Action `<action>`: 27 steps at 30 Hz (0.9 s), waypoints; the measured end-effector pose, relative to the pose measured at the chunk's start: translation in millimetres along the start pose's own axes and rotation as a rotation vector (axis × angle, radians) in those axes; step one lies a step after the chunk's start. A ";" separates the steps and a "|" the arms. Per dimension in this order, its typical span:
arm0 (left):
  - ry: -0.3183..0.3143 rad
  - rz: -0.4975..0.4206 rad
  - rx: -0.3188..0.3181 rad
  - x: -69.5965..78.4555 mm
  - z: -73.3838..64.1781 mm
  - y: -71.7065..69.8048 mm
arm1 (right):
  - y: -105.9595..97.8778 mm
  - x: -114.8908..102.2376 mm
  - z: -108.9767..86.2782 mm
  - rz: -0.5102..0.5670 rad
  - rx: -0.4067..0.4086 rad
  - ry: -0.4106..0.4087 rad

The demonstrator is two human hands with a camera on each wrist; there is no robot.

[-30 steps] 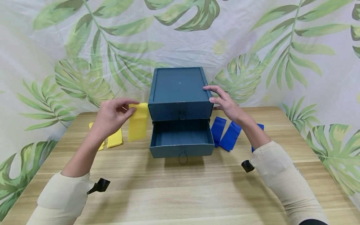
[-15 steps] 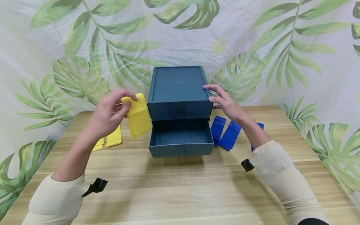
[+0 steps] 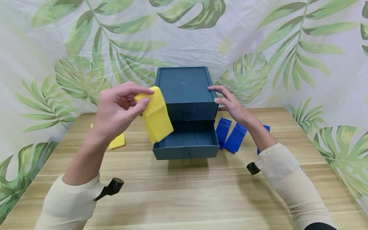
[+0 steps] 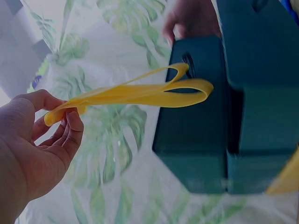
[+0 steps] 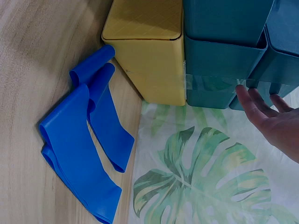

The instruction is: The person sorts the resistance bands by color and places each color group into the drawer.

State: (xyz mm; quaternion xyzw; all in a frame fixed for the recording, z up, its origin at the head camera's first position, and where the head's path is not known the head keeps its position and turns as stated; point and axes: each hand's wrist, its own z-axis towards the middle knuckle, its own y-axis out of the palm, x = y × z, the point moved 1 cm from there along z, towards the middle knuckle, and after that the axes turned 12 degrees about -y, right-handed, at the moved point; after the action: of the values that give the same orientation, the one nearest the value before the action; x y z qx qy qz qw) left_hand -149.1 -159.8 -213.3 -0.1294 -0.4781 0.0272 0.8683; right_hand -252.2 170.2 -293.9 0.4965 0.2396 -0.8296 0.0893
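A folded strip of yellow elastic band (image 3: 157,116) hangs from my left hand (image 3: 115,108), pinched between thumb and fingers. Its lower end is in front of the left side of the open drawer (image 3: 191,139) of the dark blue drawer box (image 3: 184,84). In the left wrist view the band (image 4: 140,94) shows loose loops at its far end. My right hand (image 3: 230,103) rests its fingertips on the box's upper right edge, thumb near the front corner. The right wrist view shows the fingers (image 5: 254,105) extended against the box's side.
More yellow bands (image 3: 117,141) lie on the wooden table (image 3: 178,198), left of the box. Several blue bands (image 3: 235,138) lie to the right. A yellow box (image 5: 149,65) stands under the blue one. A leaf-print cloth (image 3: 184,44) hangs behind.
My left hand has carried the yellow band up and rightward, from beside the box to in front of its left side. My right hand has stayed at the box edge.
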 end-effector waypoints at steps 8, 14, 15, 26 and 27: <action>-0.082 -0.011 -0.085 15.6 8.1 36.7 | -0.5 2.6 -0.3 -0.024 0.003 0.015; -0.132 -0.012 -0.173 17.5 15.3 60.8 | -0.1 2.3 -0.4 -0.041 0.006 0.016; -0.125 -0.014 -0.181 17.5 16.2 64.4 | 0.0 2.2 -0.2 -0.042 0.007 0.017; -0.079 0.060 -0.179 6.8 27.7 95.8 | 0.6 2.7 -0.5 -0.051 0.004 0.007; -0.076 0.083 -0.177 5.3 28.2 98.1 | 0.3 3.2 -0.6 -0.053 0.003 0.006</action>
State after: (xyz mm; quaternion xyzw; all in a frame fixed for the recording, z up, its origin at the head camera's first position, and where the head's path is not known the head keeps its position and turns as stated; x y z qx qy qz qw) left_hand -162.4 -58.7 -219.2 -0.2240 -0.5056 0.0257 0.8328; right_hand -253.2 170.5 -297.0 0.4925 0.2517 -0.8305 0.0661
